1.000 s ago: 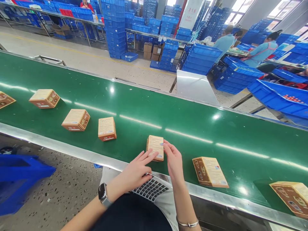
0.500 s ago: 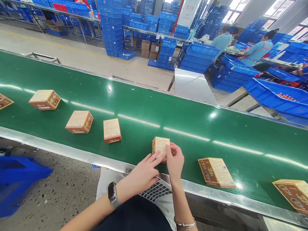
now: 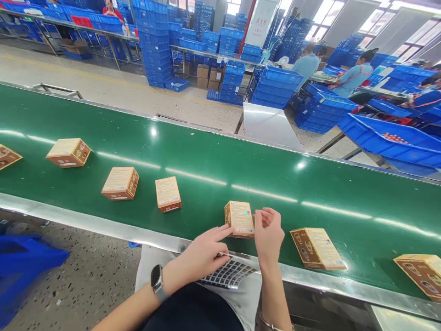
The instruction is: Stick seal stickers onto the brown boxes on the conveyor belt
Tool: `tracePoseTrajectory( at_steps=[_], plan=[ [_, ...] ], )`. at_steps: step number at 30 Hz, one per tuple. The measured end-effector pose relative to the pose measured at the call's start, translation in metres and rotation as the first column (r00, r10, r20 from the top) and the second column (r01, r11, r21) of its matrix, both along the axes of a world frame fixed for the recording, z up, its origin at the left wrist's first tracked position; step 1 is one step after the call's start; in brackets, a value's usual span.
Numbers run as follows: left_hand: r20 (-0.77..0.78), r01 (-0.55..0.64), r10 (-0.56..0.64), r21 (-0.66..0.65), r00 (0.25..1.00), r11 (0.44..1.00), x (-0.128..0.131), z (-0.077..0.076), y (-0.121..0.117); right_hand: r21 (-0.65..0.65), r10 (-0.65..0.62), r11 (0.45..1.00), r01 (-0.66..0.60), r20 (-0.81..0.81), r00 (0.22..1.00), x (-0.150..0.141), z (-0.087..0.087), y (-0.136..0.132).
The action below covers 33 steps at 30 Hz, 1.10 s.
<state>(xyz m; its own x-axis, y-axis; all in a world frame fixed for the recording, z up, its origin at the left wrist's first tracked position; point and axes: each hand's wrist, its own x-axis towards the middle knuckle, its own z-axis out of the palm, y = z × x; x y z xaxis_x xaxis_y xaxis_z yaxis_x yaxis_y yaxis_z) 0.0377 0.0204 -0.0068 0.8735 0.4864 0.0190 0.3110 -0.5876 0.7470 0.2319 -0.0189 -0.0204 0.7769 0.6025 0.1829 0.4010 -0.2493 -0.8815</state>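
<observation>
A small brown-and-cream carton (image 3: pixel 240 219) sits on the green conveyor belt in front of me, with a shiny sticker (image 3: pixel 246 213) on its top face. My left hand (image 3: pixel 203 253) reaches to it, stretched fingertips touching its lower left edge. Between its thumb and curled fingers passes a sheet of small grid-like stickers (image 3: pixel 232 274), partly hidden by the hand. My right hand (image 3: pixel 271 236) is just right of the carton, fingers loosely bent, the thumb apart from them and nothing visible between.
Cartons to the left include a near one (image 3: pixel 168 193) and one beyond it (image 3: pixel 120 183). Another carton (image 3: pixel 317 248) lies to the right. A metal rail (image 3: pixel 138 224) edges the belt. Blue crates (image 3: pixel 275 85) and seated people stand beyond, near a metal side plate (image 3: pixel 268 124).
My right hand has drawn off the carton to the right, exposing a shiny sticker on top. The left fingers have slid from the carton's top to its lower left edge. The view has shifted slightly.
</observation>
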Motion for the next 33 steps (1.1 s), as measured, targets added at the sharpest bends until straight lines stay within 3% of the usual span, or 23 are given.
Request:
tracePoseTrajectory(
  at_steps=[2, 4, 6, 8, 10, 12, 17, 20, 23, 29, 33],
  plan=[
    [-0.019, -0.09, 0.089, -0.085, 0.996, 0.992, -0.009, 0.009, 0.001, -0.003, 0.103, 0.995, -0.103, 0.022, 0.994, -0.004, 0.009, -0.012],
    [-0.045, -0.168, 0.162, -0.167, 0.986, 0.972, -0.017, 0.02, 0.002, -0.026, 0.288, 0.957, -0.288, 0.014, 0.958, -0.012, 0.018, -0.023],
    [-0.064, -0.214, 0.204, -0.238, 0.977, 0.947, -0.023, 0.028, 0.003, -0.071, 0.537, 0.842, -0.535, -0.002, 0.844, -0.019, 0.026, -0.031],
    [-0.073, -0.233, 0.222, -0.304, 0.972, 0.924, -0.027, 0.033, 0.004, -0.111, 0.704, 0.707, -0.699, 0.01, 0.71, -0.023, 0.031, -0.036],
    [-0.072, -0.238, 0.228, -0.371, 0.971, 0.898, -0.03, 0.035, 0.004, -0.131, 0.764, 0.644, -0.754, 0.05, 0.644, -0.024, 0.035, -0.038],
    [-0.067, -0.243, 0.237, -0.43, 0.969, 0.87, -0.034, 0.034, 0.004, -0.127, 0.775, 0.632, -0.764, 0.077, 0.628, -0.023, 0.038, -0.038],
    [-0.087, -0.268, 0.259, -0.487, 0.962, 0.831, -0.041, 0.039, 0.007, -0.159, 0.846, 0.531, -0.832, 0.041, 0.532, -0.018, 0.039, -0.034],
    [-0.104, -0.293, 0.278, -0.465, 0.955, 0.835, -0.04, 0.042, 0.01, -0.205, 0.853, 0.521, -0.829, 0.077, 0.516, -0.018, 0.038, -0.031],
    [-0.112, -0.315, 0.296, -0.431, 0.949, 0.846, -0.037, 0.043, 0.01, -0.231, 0.849, 0.524, -0.82, 0.213, 0.483, -0.02, 0.037, -0.028],
    [-0.114, -0.344, 0.325, -0.379, 0.939, 0.859, -0.035, 0.041, 0.009, -0.207, 0.769, 0.571, -0.795, 0.475, 0.428, -0.031, 0.039, -0.025],
    [-0.108, -0.377, 0.363, -0.356, 0.926, 0.855, -0.035, 0.036, 0.009, -0.12, 0.747, 0.593, -0.797, 0.452, 0.488, -0.038, 0.04, -0.027]
  ],
)
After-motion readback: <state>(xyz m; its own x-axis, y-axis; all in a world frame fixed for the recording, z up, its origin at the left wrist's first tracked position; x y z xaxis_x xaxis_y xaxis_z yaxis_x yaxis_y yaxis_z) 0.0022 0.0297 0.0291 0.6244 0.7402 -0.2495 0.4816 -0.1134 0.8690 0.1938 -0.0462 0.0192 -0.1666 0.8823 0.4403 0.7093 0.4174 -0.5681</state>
